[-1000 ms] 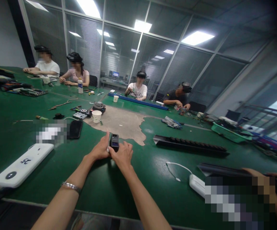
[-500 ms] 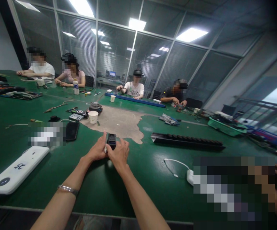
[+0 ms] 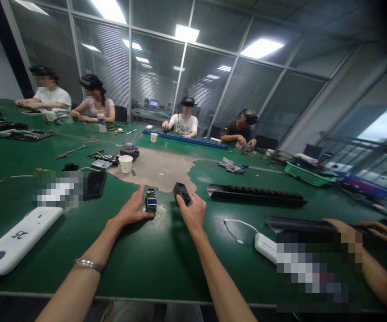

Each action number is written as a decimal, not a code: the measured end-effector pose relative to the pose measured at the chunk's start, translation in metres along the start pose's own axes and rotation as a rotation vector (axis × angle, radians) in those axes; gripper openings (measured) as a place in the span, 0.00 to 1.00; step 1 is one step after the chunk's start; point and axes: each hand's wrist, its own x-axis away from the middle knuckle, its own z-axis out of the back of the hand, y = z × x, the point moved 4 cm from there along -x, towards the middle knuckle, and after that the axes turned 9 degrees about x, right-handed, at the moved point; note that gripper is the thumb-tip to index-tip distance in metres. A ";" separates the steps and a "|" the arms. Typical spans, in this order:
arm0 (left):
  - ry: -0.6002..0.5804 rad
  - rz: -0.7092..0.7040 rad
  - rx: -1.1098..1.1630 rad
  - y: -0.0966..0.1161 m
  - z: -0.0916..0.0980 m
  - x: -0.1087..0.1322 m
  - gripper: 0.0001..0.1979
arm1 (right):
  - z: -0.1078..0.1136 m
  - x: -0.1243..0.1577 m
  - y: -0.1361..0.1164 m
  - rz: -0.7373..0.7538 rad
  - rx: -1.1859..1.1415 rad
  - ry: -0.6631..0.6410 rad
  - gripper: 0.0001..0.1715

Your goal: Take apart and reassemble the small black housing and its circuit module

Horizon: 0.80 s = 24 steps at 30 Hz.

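My left hand (image 3: 131, 208) is at a small circuit board (image 3: 151, 201) with a blue part on its front. The thumb lies along the board's lower end and the fingers are on its left side, partly hidden. To the right, my right hand (image 3: 195, 212) grips a black plastic casing (image 3: 181, 193), thumb on the near face and fingers round its right side. The casing and the board are apart, with green tabletop between them.
A paper cup (image 3: 125, 164) stands on a brown sheet (image 3: 153, 172) ahead. To the left lie a black phone (image 3: 96, 184) and a white power bank-like device (image 3: 21, 239). A black ridged bar (image 3: 257, 195) and a white cable (image 3: 233, 228) lie right. Another person's hand (image 3: 344, 230) is at far right.
The black casing has come away from the circuit board. My right hand has moved right with the casing, while my left hand stays by the board. The view has shifted slightly.
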 end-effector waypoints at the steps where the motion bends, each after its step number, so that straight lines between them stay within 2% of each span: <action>1: 0.002 -0.001 -0.002 0.000 0.000 0.000 0.73 | -0.001 0.003 0.006 -0.004 0.004 -0.001 0.31; 8: -0.015 -0.022 -0.033 -0.002 0.000 0.002 0.71 | -0.014 0.023 0.023 -0.050 0.060 -0.045 0.29; 18: -0.013 -0.010 -0.057 -0.001 0.000 0.002 0.71 | -0.009 0.036 0.019 -0.074 0.162 -0.099 0.28; 20: -0.017 -0.020 -0.060 -0.001 0.000 0.002 0.71 | -0.009 0.039 0.018 -0.080 0.178 -0.123 0.29; 24: -0.009 -0.037 -0.063 0.000 0.000 0.002 0.69 | -0.008 0.042 0.019 -0.080 0.213 -0.135 0.39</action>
